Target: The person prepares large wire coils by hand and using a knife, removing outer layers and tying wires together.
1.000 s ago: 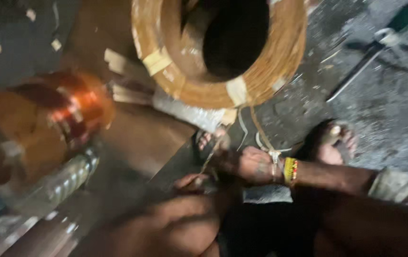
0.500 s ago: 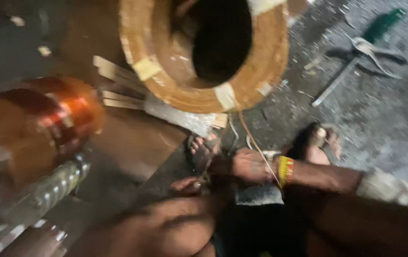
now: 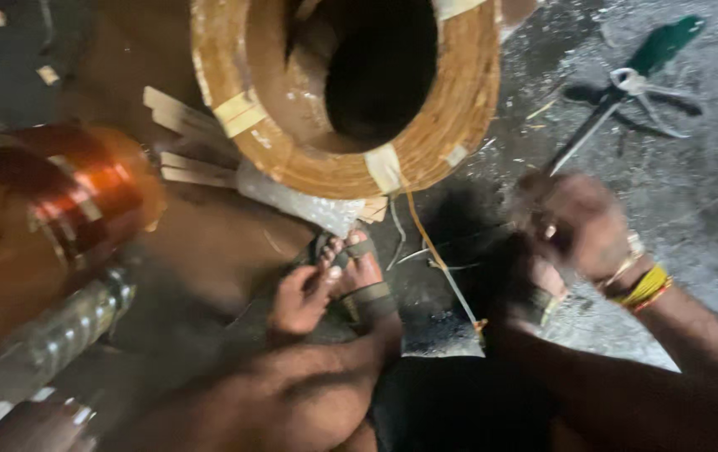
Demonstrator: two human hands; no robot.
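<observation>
Two hands are showing up here, both bare. The right hand (image 3: 581, 222) is hanging over the grey concrete floor (image 3: 710, 201), blurred, fingers curled in like it's pinching something thin, but honestly I can't tell whether it's actually gripping anything. It's wearing a ring and a stack of yellow and red bangles (image 3: 648, 289) at the wrist. A thin strand of wire (image 3: 438, 259) is running from the bottom rim of the big coil down toward the dark patch below that hand; whether the fingers are on it is too smeared to say.

The left hand (image 3: 300, 297) is sitting lower, resting loosely closed against a sandalled foot (image 3: 359, 276), not grasping anything that I can see.

The big thing here is a wound coil (image 3: 292, 125) of tan wire, ring shaped with a dark hollow middle, taped in a few spots with pale strips, lying near the top edge of the floor area. Some flat pale wooden slats (image 3: 183, 142) are poking out from under its left side, and a crinkly clear plastic piece (image 3: 292, 197) is lying just below it.

Over by the left edge a shiny copper-coloured spool (image 3: 66, 201) is sitting, with a ribbed metal rod (image 3: 58, 335) just beneath it. Up in the top right corner a green-handled screwdriver (image 3: 627, 92) and a pair of scissors (image 3: 652, 92) are lying on the floor, touching or crossing each other.
</observation>
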